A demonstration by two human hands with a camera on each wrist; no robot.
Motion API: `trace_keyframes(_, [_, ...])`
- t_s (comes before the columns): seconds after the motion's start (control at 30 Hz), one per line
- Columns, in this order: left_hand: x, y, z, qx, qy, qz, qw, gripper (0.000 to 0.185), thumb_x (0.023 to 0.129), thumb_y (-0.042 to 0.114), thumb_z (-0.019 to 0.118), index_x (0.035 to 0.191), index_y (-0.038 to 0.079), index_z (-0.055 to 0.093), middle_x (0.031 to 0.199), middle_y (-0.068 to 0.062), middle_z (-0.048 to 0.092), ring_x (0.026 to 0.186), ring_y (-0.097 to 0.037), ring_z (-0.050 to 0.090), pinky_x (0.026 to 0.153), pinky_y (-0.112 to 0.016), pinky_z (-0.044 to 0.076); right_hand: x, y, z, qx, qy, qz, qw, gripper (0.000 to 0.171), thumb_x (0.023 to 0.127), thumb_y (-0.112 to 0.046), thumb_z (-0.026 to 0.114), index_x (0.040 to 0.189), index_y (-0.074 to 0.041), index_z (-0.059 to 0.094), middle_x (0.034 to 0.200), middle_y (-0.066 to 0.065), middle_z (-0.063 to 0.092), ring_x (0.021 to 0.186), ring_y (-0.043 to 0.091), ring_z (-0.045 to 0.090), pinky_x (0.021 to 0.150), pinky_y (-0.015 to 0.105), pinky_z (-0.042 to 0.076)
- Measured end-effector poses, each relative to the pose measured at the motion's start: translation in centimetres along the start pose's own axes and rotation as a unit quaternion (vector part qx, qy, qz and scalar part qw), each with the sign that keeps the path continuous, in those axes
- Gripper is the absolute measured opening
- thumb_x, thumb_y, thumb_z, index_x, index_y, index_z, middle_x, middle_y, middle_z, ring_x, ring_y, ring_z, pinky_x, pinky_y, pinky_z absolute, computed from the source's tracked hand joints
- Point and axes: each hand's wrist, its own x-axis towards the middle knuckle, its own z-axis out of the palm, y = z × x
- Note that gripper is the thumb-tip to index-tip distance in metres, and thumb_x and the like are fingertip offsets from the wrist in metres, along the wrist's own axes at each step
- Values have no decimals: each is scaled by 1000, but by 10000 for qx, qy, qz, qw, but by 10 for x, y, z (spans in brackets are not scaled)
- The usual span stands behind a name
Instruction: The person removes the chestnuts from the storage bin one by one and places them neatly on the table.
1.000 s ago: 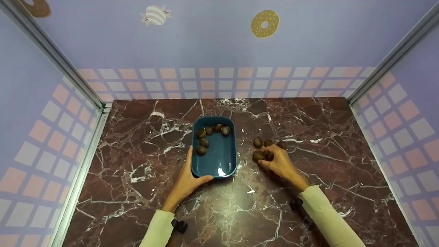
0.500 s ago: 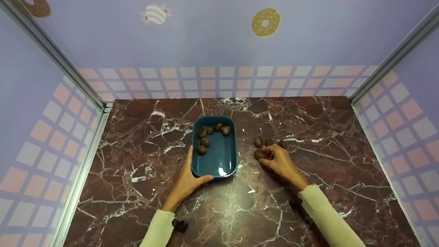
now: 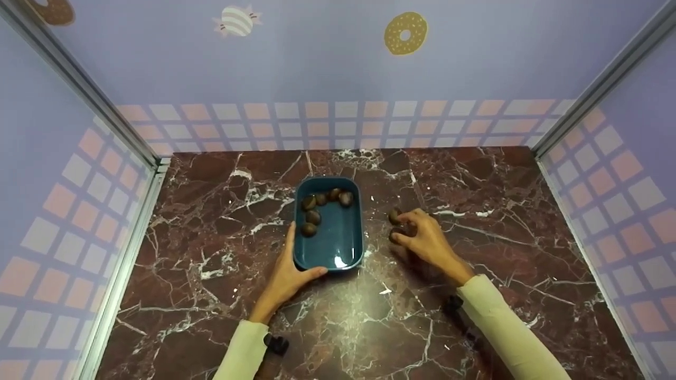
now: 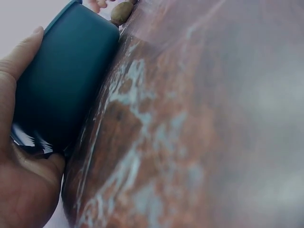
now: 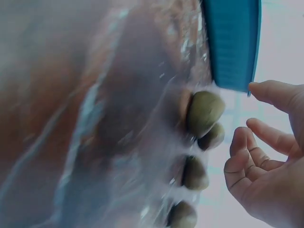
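while the left hand [image 3: 288, 277] grips the near corner of the blue tray [image 3: 353, 253] at table centre, the right hand [image 3: 425, 240] hovers unclenched, holding nothing, over loose chestnuts [image 5: 204, 113] at the tray's three o'clock. a hurried pinch could send these round nuts rolling across the marble table [image 3: 501, 184].

The person wears a long-sleeved top in a pale cream-yellow; the left sleeve [image 3: 240, 351] shows at the lower middle of the head view, the right sleeve [image 3: 507, 332] at the lower right. Both cuffs end at the wrists, leaving the left hand [image 3: 288, 277] and right hand [image 3: 428, 243] bare. A small black device [image 3: 276, 344] sits beside each cuff.
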Motion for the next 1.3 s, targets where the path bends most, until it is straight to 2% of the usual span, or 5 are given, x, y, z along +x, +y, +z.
trace_keyframes(0.27, [3, 2, -1, 147, -38, -122, 9998, 134, 83, 33, 100, 180, 22, 7, 184, -14, 12, 168, -40, 17, 130, -68, 20, 23, -24, 18, 257, -123, -671, 9973, 34, 90, -7, 90, 119, 5, 78, 110, 21, 73, 98, 42, 70, 89, 53, 59])
trace_keyframes(0.53, [3, 2, 0, 87, 3, -76, 9999, 134, 83, 35, 100, 180, 20, 8, 184, -14, 12, 168, -38, 16, 132, -66, 18, 47, -45, 40, 373, -295, -1243, 9911, 24, 97, -7, 85, 118, 3, 80, 112, 17, 74, 102, 37, 69, 89, 51, 60])
trace_keyframes(0.77, [1, 2, 3, 113, -89, -56, 9999, 135, 84, 41, 99, 180, 22, 6, 184, -12, 10, 168, -38, 15, 132, -65, 18, 60, -56, 56, 572, -204, -1456, 9875, 11, 104, -9, 78, 107, 0, 84, 110, 13, 74, 103, 31, 68, 85, 46, 57])
trace_keyframes(0.97, [1, 2, 1, 90, -97, 77, 9999, 136, 83, 39, 100, 179, 16, 7, 184, -13, 10, 168, -39, 16, 132, -65, 17, 67, -68, 70, 522, -374, -1637, 9844, 18, 107, -17, 75, 111, -2, 85, 113, 12, 75, 107, 31, 65, 94, 48, 55])
trace_keyframes(1.3, [-2, 1, -2, 147, -97, 31, 9998, 136, 84, 41, 99, 179, 15, 5, 183, -17, 12, 167, -42, 19, 131, -67, 21, 80, -83, 96, 101, -1206, -1728, 9775, 26, 98, -8, 84, 121, 3, 80, 122, 17, 76, 119, 37, 65, 113, 57, 50])
